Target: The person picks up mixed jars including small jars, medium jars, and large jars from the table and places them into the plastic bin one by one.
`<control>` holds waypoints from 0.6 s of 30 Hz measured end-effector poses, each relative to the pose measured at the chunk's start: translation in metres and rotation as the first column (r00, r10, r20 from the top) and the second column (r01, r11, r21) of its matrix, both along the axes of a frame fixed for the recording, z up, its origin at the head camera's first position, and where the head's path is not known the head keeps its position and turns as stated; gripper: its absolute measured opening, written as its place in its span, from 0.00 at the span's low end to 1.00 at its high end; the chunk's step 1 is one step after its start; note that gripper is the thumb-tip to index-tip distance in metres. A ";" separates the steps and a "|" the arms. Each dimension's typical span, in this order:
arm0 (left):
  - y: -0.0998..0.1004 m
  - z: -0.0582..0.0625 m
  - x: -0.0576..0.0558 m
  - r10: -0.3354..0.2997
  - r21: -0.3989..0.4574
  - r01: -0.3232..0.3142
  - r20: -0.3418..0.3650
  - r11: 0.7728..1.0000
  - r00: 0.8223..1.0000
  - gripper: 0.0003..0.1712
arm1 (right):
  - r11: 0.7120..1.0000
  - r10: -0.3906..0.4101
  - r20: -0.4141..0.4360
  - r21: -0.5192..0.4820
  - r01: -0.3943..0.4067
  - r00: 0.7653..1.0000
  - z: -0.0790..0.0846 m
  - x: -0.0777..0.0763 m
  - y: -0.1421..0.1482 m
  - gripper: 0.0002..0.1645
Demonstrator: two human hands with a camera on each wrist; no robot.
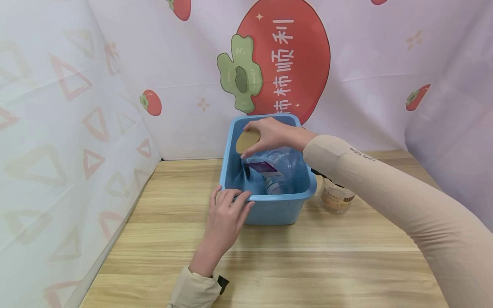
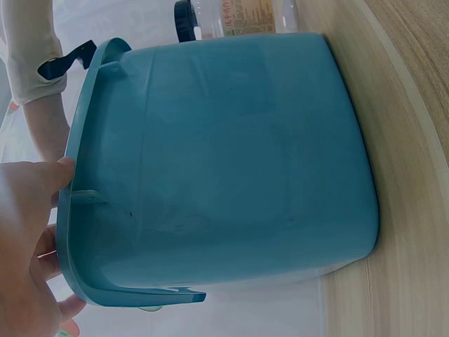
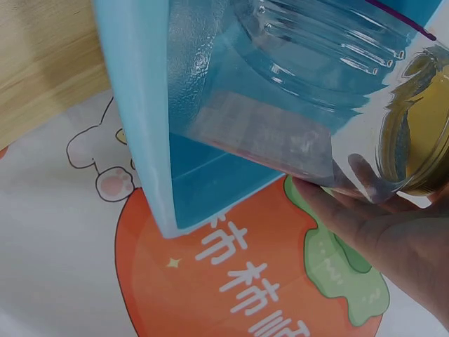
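Observation:
A blue plastic bin stands on the table. Over its near left rim my left hand is hooked, thumb on the outer side and fingers over the edge; the left wrist view shows the same grip on the bin. Inside the bin's far left part, my right hand holds a clear jar by its gold lid end. In the right wrist view the fingers lie along the jar near the gold lid. Clear plastic bottles lie inside the bin, partly hidden by the right hand and forearm.
To the right of the bin, a clear labelled jar with a black lid stands partly behind the right sleeve. Wood-grain table lies all round. Printed cloth hangs behind the bin and at both sides.

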State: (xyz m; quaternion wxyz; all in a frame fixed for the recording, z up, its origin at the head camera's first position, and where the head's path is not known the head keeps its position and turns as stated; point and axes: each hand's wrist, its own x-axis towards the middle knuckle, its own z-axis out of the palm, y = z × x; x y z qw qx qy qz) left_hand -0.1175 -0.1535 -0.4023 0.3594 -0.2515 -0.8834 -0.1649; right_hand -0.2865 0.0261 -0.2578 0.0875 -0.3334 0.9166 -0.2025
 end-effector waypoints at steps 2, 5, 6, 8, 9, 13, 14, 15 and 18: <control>0.000 0.000 0.000 -0.005 0.006 0.005 -0.003 1.000 1.000 0.16 | 1.000 0.001 0.004 0.011 -0.001 1.000 0.001 -0.001 0.000 0.55; 0.000 0.000 -0.001 -0.011 0.011 0.011 -0.013 1.000 1.000 0.15 | 1.000 -0.003 0.006 0.019 0.003 1.000 0.006 -0.001 0.002 0.55; 0.000 -0.001 -0.001 -0.012 0.012 0.012 -0.017 1.000 1.000 0.15 | 1.000 -0.005 0.003 0.017 0.005 1.000 0.008 -0.001 0.003 0.55; 0.000 -0.001 -0.001 -0.013 0.013 0.013 -0.024 1.000 1.000 0.14 | 1.000 -0.011 -0.003 0.008 0.012 1.000 0.012 -0.001 0.007 0.55; 0.000 -0.001 -0.001 -0.013 0.013 0.013 -0.026 1.000 1.000 0.14 | 1.000 -0.015 -0.006 0.003 0.015 1.000 0.012 -0.002 0.009 0.54; 0.000 -0.002 -0.001 -0.009 0.012 0.010 -0.035 1.000 0.999 0.14 | 0.999 -0.040 -0.023 -0.024 0.040 0.999 0.013 -0.003 0.022 0.52; 0.000 -0.001 -0.001 -0.009 0.012 0.009 -0.035 1.000 0.999 0.14 | 0.998 -0.051 -0.027 -0.031 0.050 0.998 0.013 -0.003 0.026 0.52; 0.000 -0.001 -0.001 -0.009 0.013 0.009 -0.037 1.000 0.999 0.14 | 0.998 -0.060 -0.034 -0.038 0.058 0.998 0.012 -0.003 0.030 0.51; 0.000 -0.001 -0.001 -0.009 0.017 0.009 -0.038 1.000 0.999 0.14 | 0.994 -0.089 -0.042 -0.063 0.086 0.995 0.011 -0.003 0.042 0.50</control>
